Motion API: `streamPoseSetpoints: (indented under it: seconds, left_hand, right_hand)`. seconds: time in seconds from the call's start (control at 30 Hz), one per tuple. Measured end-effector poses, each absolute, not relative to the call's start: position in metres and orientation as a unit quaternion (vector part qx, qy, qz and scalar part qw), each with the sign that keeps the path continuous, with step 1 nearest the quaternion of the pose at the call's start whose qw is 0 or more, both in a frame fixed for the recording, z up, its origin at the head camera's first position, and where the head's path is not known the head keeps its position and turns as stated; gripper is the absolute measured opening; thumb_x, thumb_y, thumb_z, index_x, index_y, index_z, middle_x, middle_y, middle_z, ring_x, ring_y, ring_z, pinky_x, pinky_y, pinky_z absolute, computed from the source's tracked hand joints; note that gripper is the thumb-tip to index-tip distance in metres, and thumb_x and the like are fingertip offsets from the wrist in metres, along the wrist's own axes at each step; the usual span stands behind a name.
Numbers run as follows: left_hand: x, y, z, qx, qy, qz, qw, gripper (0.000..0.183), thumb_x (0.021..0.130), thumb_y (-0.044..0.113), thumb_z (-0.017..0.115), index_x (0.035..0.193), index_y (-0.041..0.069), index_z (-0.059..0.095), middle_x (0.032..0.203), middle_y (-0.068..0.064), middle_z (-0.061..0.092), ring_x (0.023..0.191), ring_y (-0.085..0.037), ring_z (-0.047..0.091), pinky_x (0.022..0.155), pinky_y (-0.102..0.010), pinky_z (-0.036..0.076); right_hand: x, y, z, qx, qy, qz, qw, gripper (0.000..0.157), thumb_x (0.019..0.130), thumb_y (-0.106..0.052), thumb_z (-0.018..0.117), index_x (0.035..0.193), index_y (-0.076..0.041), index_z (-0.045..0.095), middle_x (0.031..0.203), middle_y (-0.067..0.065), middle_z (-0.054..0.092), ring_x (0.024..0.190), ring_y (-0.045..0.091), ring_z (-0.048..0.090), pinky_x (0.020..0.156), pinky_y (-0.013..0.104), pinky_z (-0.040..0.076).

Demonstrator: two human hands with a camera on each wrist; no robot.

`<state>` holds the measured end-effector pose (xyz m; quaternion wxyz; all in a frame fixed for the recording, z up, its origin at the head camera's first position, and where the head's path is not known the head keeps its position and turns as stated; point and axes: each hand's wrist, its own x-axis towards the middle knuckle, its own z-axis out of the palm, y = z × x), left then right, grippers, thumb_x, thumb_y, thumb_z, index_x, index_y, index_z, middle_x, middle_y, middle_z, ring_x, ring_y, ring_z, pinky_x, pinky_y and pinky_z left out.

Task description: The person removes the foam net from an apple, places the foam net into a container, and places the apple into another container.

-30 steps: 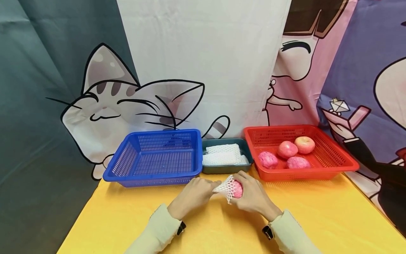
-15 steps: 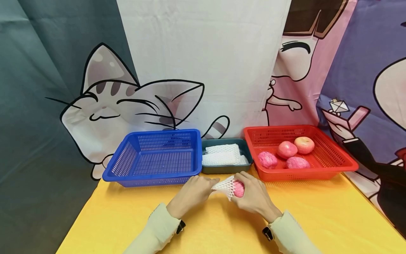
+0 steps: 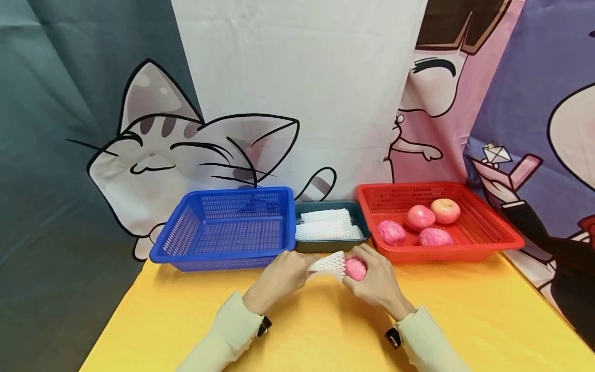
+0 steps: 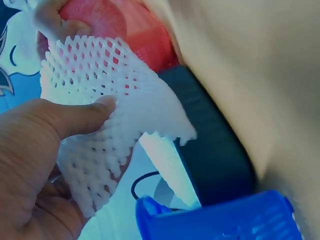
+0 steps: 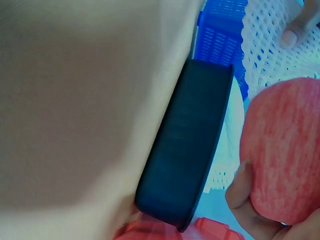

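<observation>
Above the yellow table, my left hand (image 3: 284, 275) pinches a white foam net sleeve (image 3: 331, 264), the thumb lying on its mesh in the left wrist view. My right hand (image 3: 375, 276) grips a pink-red apple (image 3: 356, 268) just to the right of the sleeve's mouth. In the right wrist view the streaked apple (image 5: 282, 150) shows whole-sided, with fingers curled under it. The sleeve (image 4: 110, 95) is stretched open toward the apple in the left wrist view; whether its edge touches the apple I cannot tell.
A blue basket (image 3: 223, 258) stands at the back left. Beside it a dark green tray (image 3: 332, 246) holds several foam sleeves (image 3: 325, 225). A red basket (image 3: 446, 253) at the back right contains several apples (image 3: 420, 217).
The apple in my right hand has moved slightly right and up, away from the sleeve. Earlier the sleeve's edge overlapped the apple; now more of the apple shows.
</observation>
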<state>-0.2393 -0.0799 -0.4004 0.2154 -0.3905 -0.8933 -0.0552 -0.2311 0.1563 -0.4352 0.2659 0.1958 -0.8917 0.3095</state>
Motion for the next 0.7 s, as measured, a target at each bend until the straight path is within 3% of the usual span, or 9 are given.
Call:
streamPoseSetpoints:
  seconds: [0.13,0.3,0.47,0.7]
  left_hand:
    - [-0.241,-0.079,-0.391,-0.396,-0.893,-0.072,0.202,0.030,0.090,0.022,0.074,0.119,0.014,0.070,0.083,-0.001,0.075,0.067,-0.013,0.070,0.061,-0.026,0.057]
    - [-0.247,-0.080,-0.385,-0.381,-0.899,-0.075,0.200,0.030,0.088,0.019,0.076,0.116,0.010,0.071,0.077,-0.003,0.074,0.066,-0.016,0.071,0.062,-0.026,0.058]
    - [-0.250,-0.080,-0.384,-0.376,-0.898,-0.086,0.213,0.030,0.087,0.018,0.076,0.115,0.010,0.070,0.068,-0.002,0.069,0.058,-0.014,0.066,0.055,-0.025,0.055]
    - [-0.253,-0.080,-0.384,-0.370,-0.899,-0.081,0.218,0.023,0.089,0.020,0.075,0.110,0.013,0.070,0.075,-0.004,0.073,0.065,-0.018,0.071,0.058,-0.030,0.058]
  right_hand:
    - [-0.234,0.159,-0.432,0.194,-0.877,0.338,0.281,0.031,0.063,-0.021,0.081,0.089,-0.027,0.066,0.091,-0.014,0.063,0.078,0.005,0.056,0.064,0.027,0.049]
    - [-0.238,0.159,-0.430,0.182,-0.873,0.365,0.268,0.029,0.066,-0.022,0.080,0.089,-0.030,0.066,0.091,-0.016,0.064,0.078,0.003,0.056,0.063,0.025,0.050]
    - [-0.240,0.162,-0.428,0.177,-0.875,0.368,0.259,0.027,0.067,-0.022,0.079,0.088,-0.033,0.066,0.090,-0.017,0.064,0.078,0.003,0.055,0.064,0.026,0.049]
    - [-0.241,0.168,-0.427,0.177,-0.867,0.401,0.238,0.028,0.068,-0.017,0.079,0.089,-0.031,0.068,0.090,-0.013,0.066,0.080,0.006,0.058,0.067,0.027,0.051]
